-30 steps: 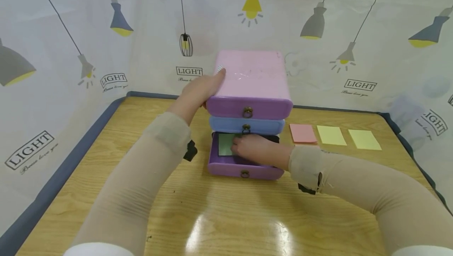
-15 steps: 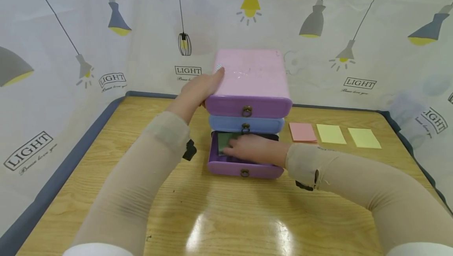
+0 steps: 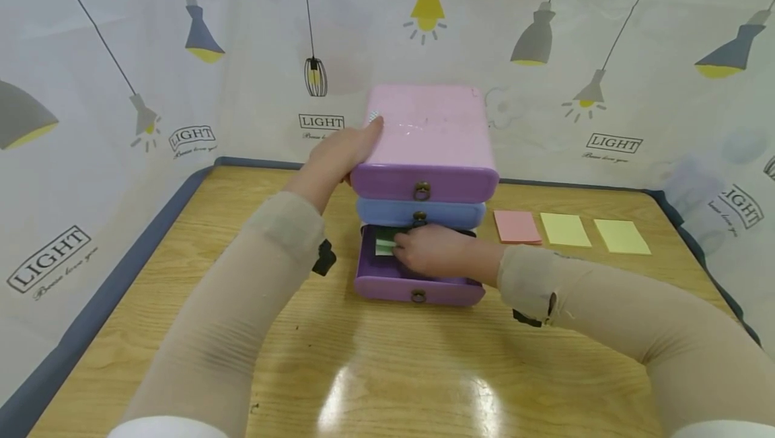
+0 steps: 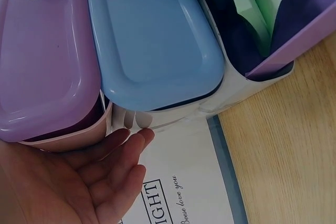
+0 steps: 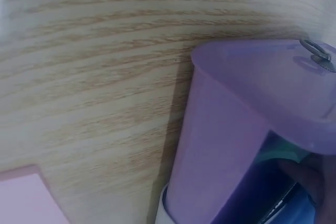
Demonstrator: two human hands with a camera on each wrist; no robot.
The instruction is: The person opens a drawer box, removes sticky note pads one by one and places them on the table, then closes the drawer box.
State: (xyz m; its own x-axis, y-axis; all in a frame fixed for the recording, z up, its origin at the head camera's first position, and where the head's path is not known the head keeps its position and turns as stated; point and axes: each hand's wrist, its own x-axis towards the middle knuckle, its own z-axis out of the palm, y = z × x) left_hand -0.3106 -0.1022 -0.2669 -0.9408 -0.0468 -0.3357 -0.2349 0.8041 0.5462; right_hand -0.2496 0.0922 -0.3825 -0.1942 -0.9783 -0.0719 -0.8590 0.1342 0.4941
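Observation:
A small three-drawer organizer with a pink top [image 3: 430, 128] stands on the table. Its purple bottom drawer [image 3: 387, 290] is pulled out. Inside it my right hand [image 3: 432, 251] pinches a pale green sticky note pad [image 4: 249, 11], which stands tilted with its sheets spread apart in the left wrist view. The left hand [image 3: 344, 149] braces the organizer's upper left side, thumb along the top edge. Its fingers [image 4: 118, 166] lie loosely bent beside the pink case in the left wrist view. The upper purple drawer [image 4: 47, 61] and the blue middle drawer [image 4: 157, 40] are closed.
Right of the organizer lie a pink sticky note pad [image 3: 517, 227] and two yellow ones, the nearer yellow pad [image 3: 565, 230] and the farther yellow pad [image 3: 621, 236]. A lamp-print curtain [image 3: 254, 54] hangs behind the wooden table [image 3: 387, 371].
The green pad lay flat in the bottom drawer; now it is tipped up between the right hand's fingers. The left hand keeps its place on the organizer.

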